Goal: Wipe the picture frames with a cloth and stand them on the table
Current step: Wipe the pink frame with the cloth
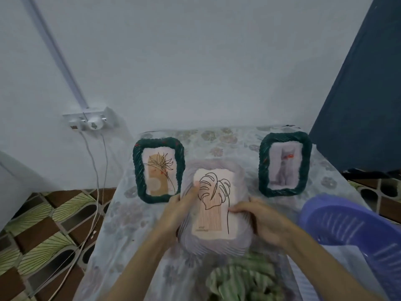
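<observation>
Frame (214, 205) — pale woven rim, leaf line-drawing | both hands (182, 211) grip its sides

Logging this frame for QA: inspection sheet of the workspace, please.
Surface: table under a pale floral cover.
Job's things: two green frames standing, flower frame at left, cat frame at right; pale frame with a leaf drawing held between them; green striped cloth lying at the near edge.
Clutter: purple basket at right.
Grippers: left hand and right hand each grip a side of the pale frame.
Cables: two white cables hang from the wall socket to the floor.
Surroundings: pale wall, patterned floor tiles, dark panel at right.
</observation>
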